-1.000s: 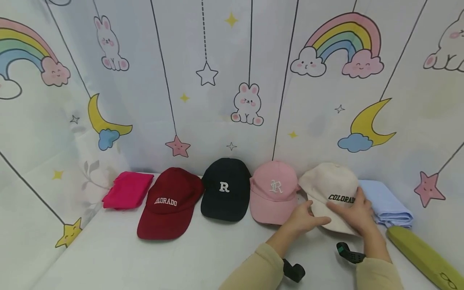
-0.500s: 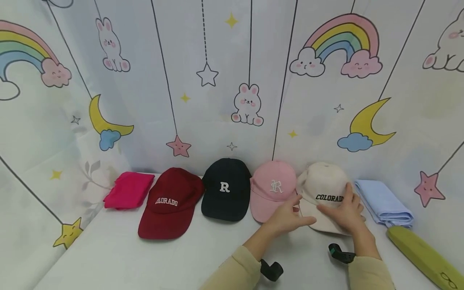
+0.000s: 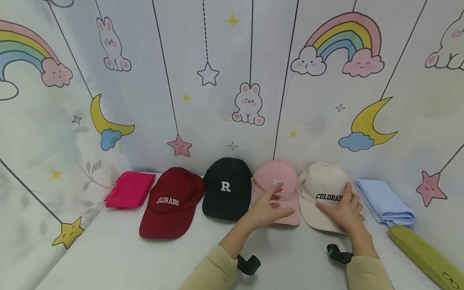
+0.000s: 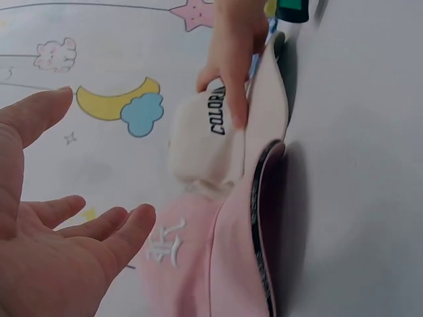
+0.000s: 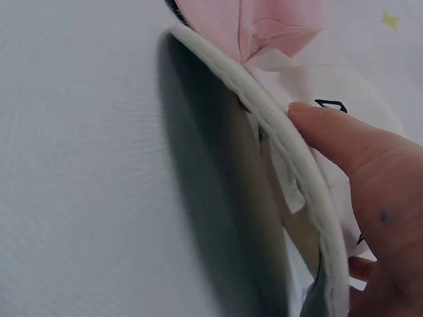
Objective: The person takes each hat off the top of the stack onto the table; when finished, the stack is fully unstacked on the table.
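At the right end of a row of caps sits a cream baseball cap (image 3: 322,181) with "COLORADO" in dark letters. My right hand (image 3: 344,211) grips the right side of its crown, thumb across the front above the brim; in the right wrist view the thumb lies just above the edge of the brim (image 5: 310,172). To its left is a pink baseball cap (image 3: 268,173) with a pale letter on it. My left hand (image 3: 266,211) hovers in front of the pink cap, fingers spread and holding nothing, as the left wrist view also shows.
Farther left stand a black cap (image 3: 226,173) with a white R and a dark red cap (image 3: 172,223). A folded bright pink cloth (image 3: 129,189) lies at the left end. On the right are a folded light blue cloth (image 3: 384,201) and a long green case (image 3: 424,255).
The cream cap has shifted left with my right hand on it, closer to the pink cap, then stopped. My left hand has come away from the cream cap and moved left over the pink one.
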Demonstrator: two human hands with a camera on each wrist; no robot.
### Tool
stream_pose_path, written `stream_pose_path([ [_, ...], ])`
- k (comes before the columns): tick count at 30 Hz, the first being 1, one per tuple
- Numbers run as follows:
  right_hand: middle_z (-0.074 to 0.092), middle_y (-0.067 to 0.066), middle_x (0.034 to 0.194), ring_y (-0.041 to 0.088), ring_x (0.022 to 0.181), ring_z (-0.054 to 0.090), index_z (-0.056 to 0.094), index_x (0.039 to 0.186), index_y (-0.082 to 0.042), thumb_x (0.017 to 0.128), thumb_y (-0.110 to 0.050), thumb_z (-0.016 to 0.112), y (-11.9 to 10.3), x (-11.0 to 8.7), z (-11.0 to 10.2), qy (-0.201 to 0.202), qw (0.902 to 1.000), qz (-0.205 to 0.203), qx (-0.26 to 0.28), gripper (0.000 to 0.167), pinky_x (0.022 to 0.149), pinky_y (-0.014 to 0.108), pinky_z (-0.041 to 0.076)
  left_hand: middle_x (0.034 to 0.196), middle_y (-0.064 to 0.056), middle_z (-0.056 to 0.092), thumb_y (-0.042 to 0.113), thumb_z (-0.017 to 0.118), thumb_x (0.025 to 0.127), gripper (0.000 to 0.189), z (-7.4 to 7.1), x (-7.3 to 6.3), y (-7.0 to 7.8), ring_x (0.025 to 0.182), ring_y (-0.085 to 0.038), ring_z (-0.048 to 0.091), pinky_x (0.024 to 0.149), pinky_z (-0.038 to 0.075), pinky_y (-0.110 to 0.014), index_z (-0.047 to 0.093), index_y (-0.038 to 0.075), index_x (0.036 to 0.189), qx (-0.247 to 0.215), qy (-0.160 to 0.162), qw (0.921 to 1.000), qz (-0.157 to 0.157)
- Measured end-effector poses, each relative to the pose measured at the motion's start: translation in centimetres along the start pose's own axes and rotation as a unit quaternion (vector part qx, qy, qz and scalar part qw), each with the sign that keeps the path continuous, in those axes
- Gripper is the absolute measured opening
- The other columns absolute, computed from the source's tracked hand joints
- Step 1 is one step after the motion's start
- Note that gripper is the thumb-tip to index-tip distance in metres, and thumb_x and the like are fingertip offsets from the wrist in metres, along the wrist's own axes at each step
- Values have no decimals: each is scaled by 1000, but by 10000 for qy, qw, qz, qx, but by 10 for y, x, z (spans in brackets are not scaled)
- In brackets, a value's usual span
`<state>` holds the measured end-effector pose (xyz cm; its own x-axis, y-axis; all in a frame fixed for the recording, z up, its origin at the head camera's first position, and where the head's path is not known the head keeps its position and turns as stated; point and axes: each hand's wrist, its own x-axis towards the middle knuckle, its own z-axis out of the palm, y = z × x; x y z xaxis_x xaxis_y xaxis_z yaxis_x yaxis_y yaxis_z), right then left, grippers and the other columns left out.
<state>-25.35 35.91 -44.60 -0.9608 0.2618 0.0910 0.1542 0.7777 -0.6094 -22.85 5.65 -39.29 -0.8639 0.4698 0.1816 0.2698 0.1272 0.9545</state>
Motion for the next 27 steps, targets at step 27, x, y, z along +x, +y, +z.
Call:
stream_pose_path([
  [27, 16, 41, 148, 64, 133, 17, 4, 159, 0, 94, -37, 69, -91, -21, -23, 690, 9923, -992, 270, 99, 95, 83, 16, 153, -9, 42, 12, 81, 86, 86, -135, -82, -11, 136, -35, 41, 108, 41, -46, 33, 16, 157, 1144, 1445, 9783, 947],
])
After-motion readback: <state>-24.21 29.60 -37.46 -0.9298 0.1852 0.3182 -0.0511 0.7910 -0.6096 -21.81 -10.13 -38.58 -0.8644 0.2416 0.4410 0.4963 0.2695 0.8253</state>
